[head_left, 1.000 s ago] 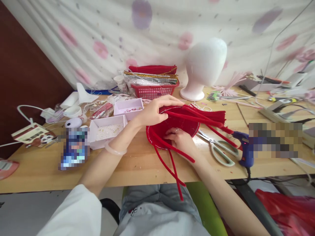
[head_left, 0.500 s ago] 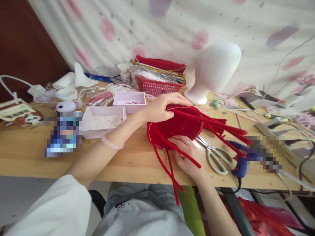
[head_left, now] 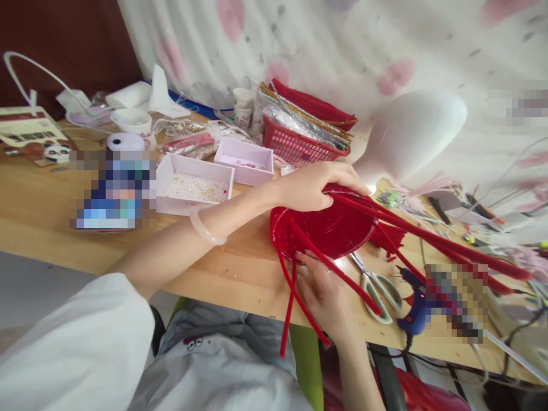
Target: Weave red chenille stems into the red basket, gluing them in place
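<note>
A round red woven disc lies near the table's front edge, with long red pipe cleaners sticking out to the right and down over the edge. My left hand rests on the disc's top rim, fingers curled over the stems and gripping them. My right hand is below the disc at the table edge, fingers closed around the lower red stems. A pale bangle sits on my left wrist.
Scissors and a blue glue gun lie right of the disc. Behind are a red basket of pipe cleaners, a white foam head, two pale boxes of beads and paper cups.
The view has swung left and tilted. The disc has moved nearer the table edge, my right hand has slid from its centre to below it, and my left hand keeps its hold.
</note>
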A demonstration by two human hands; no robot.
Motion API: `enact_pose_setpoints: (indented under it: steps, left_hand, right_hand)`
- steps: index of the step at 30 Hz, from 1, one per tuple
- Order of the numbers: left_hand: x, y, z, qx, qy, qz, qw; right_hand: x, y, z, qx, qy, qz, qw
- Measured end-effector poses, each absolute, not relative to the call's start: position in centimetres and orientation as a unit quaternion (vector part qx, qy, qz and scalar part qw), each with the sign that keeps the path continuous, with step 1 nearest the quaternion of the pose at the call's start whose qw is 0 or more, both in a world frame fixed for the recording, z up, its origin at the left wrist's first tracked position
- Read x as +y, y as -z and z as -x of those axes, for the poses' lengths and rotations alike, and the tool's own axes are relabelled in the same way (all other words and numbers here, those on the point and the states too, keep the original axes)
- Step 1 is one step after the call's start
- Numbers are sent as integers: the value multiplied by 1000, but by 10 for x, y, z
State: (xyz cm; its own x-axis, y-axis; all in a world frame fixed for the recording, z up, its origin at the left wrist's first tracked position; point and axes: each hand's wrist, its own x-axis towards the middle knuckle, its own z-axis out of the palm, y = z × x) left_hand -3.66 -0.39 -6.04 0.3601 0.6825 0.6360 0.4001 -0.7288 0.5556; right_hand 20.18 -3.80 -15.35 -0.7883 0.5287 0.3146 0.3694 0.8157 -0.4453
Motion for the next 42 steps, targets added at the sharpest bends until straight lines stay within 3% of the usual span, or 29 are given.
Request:
enact_pose_setpoints:
  steps: [15, 24, 32, 34, 36, 42]
  left_hand:
    - [-6, 58, 34, 346, -450, -811, 144]
    - [-7, 58, 33, 344, -449, -813, 141]
    - [-7, 59, 41, 354, -451, -807, 140]
    - [-6, 60, 44, 351, -457, -806, 138]
    - [-5, 61, 45, 338, -462, -808, 140]
    - [-8, 57, 46, 356, -455, -800, 158]
  right_hand:
    - [-41, 149, -198, -946, -137, 212, 202]
    - [-42, 160, -199, -924, -205, 253, 202]
    - [-22, 119, -189, -930, -175, 205, 251]
    - [-7, 110, -174, -932, -152, 231, 236]
    - [7, 106, -156, -933, -126, 291, 167]
    - [26, 116, -121, -915, -133, 347, 155]
